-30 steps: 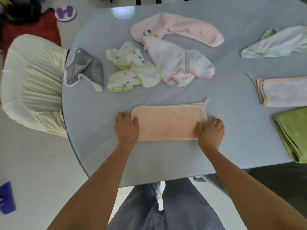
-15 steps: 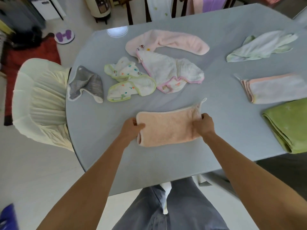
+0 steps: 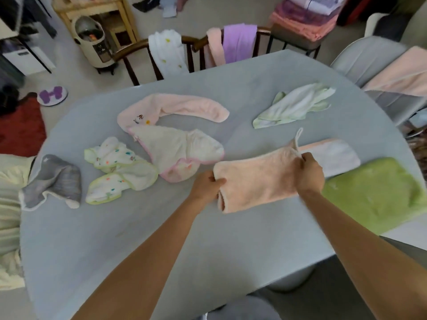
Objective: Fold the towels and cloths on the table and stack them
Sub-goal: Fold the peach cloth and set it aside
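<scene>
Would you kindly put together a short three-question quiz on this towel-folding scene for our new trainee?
1. True or false: both hands grip the folded peach terry towel.
2. Which cloth lies nearest the table's left edge? A) the grey star-print bib B) the folded green fleece towel C) the crumpled pale green-edged white cloth
3. Fill in: the peach towel's hanging loop is at the corner held by the ____ hand.

Key
1. True: the left hand holds its left end, the right hand its far right corner.
2. A
3. Right
</scene>
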`<action>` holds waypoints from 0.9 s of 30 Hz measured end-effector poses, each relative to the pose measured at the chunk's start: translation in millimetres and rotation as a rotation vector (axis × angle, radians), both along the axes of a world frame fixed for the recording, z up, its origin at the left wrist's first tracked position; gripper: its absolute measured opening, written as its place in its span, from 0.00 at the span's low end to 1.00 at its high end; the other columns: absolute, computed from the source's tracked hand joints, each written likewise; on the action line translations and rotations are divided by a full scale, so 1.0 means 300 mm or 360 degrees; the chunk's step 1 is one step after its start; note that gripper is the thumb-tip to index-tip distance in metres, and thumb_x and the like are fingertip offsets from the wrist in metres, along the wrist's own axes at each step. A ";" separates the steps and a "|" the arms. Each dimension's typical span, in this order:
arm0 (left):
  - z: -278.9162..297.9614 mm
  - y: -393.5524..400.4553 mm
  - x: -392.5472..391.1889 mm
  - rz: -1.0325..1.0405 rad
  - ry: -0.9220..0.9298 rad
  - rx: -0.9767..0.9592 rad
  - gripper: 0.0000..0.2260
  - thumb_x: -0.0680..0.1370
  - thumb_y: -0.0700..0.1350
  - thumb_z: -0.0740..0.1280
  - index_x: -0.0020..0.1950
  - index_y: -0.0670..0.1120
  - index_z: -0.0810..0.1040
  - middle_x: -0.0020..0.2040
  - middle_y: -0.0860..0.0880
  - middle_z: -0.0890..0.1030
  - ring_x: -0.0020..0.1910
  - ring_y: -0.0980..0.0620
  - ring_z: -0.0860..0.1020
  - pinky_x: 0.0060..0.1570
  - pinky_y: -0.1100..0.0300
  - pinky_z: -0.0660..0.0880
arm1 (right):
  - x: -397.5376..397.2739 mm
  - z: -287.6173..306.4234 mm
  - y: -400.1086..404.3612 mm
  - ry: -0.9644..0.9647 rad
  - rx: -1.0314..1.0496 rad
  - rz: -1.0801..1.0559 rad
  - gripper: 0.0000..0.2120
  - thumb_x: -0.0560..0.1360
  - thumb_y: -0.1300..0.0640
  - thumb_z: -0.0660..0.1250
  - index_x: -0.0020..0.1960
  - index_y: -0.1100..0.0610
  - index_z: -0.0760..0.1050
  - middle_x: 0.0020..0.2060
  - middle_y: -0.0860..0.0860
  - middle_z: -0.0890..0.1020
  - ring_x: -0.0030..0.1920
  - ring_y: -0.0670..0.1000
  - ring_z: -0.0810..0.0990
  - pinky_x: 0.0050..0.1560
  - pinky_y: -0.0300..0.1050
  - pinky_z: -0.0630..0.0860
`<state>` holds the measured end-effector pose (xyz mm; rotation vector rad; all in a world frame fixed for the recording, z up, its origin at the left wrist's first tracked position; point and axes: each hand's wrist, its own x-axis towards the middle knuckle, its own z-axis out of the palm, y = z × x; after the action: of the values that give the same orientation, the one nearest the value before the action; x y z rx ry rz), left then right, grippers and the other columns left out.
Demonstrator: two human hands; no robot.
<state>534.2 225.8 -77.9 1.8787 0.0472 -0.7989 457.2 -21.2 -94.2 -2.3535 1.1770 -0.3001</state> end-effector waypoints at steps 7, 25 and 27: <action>-0.027 -0.478 0.026 -0.0057 0.0167 -0.0094 0.21 0.64 0.47 0.68 0.52 0.36 0.78 0.52 0.35 0.81 0.51 0.38 0.81 0.49 0.38 0.78 | 0.001 0.035 -0.473 0.0100 -0.0421 -0.0187 0.11 0.76 0.66 0.54 0.55 0.65 0.72 0.49 0.65 0.79 0.53 0.66 0.75 0.54 0.58 0.67; -0.229 -0.859 0.032 -0.0039 0.0038 0.0359 0.21 0.68 0.49 0.63 0.55 0.37 0.76 0.51 0.38 0.80 0.51 0.39 0.80 0.51 0.47 0.79 | 0.008 -0.132 -0.858 0.0339 -0.0458 -0.0002 0.17 0.78 0.61 0.54 0.66 0.61 0.67 0.59 0.62 0.74 0.59 0.63 0.71 0.57 0.56 0.64; -0.195 -0.866 0.023 -0.0062 -0.0237 0.0576 0.14 0.75 0.41 0.64 0.57 0.36 0.74 0.55 0.37 0.78 0.55 0.39 0.77 0.54 0.53 0.74 | 0.003 -0.162 -0.831 0.0318 -0.0464 0.0102 0.23 0.79 0.53 0.52 0.71 0.61 0.62 0.65 0.62 0.70 0.64 0.64 0.68 0.63 0.58 0.63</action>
<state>541.0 -33.9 -136.5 2.2829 0.0655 -0.7081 458.2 -270.4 -142.7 -2.7224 1.2135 -0.2317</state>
